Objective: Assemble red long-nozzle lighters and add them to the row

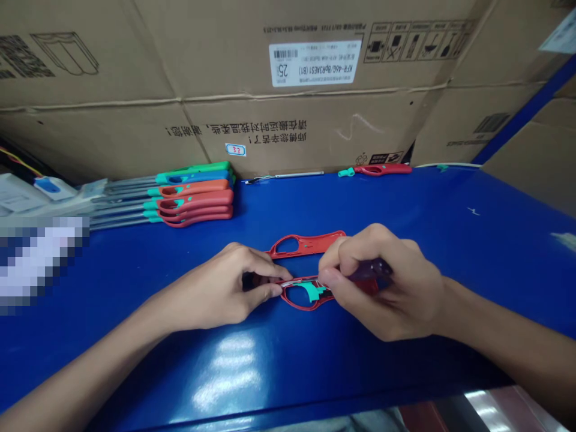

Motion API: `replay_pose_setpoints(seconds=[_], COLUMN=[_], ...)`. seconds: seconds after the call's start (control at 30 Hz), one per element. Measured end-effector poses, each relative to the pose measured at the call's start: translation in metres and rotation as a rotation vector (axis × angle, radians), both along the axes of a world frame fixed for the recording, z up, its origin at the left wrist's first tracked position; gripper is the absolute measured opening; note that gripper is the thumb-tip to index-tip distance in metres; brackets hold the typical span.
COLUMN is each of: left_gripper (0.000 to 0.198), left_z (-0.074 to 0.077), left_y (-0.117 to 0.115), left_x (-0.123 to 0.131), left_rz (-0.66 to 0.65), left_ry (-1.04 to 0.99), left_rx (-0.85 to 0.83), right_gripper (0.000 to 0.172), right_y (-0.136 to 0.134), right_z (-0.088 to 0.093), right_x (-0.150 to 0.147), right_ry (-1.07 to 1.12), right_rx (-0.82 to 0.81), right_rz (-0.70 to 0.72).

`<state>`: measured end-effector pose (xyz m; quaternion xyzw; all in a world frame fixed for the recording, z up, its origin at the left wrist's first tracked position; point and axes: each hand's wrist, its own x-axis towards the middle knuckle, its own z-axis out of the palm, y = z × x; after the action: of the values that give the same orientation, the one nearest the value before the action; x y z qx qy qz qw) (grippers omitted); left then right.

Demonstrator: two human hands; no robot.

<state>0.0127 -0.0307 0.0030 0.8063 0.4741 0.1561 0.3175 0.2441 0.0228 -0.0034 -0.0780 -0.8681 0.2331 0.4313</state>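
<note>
On the blue table (315,360) both my hands pinch a red lighter half-shell (300,298) that carries a teal trigger piece (315,292). My left hand (225,288) is closed on the shell's left end. My right hand (382,288) is closed on its right part, covering a dark red piece under the fingers. A second red half-shell (308,243) lies flat on the table just beyond my hands, apart from them.
A stack of finished long-nozzle lighters (193,195) in red, orange, blue and green lies at the back left. One red lighter (382,170) and a thin metal tube (288,176) rest against the cardboard boxes (288,108) at the back. A blurred patch sits at the left edge.
</note>
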Motion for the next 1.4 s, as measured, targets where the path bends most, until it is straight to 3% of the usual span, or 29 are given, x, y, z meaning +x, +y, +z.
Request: replay_pose_setpoints(seconds=[0.27,0.47,1.4], left_gripper=[0.02,0.019,0.02], left_z=[-0.0002,0.0,0.0007], left_y=[0.0004,0.0009,0.0021], left_x=[0.001,0.0013,0.0022], left_rz=[0.004,0.006,-0.008], left_ry=[0.001,-0.002,-0.021], left_rx=[-0.027,-0.033,-0.013], right_gripper=[0.022,0.018,0.016], right_y=[-0.0006,-0.0016,-0.0028], right_z=[0.0028,0.0008,0.0012], right_x=[-0.0009,-0.0023,-0.002], right_ry=[0.019,0.024,-0.002], right_rx=[-0.094,-0.014,-0.016], right_rz=[0.062,0.011,-0.008])
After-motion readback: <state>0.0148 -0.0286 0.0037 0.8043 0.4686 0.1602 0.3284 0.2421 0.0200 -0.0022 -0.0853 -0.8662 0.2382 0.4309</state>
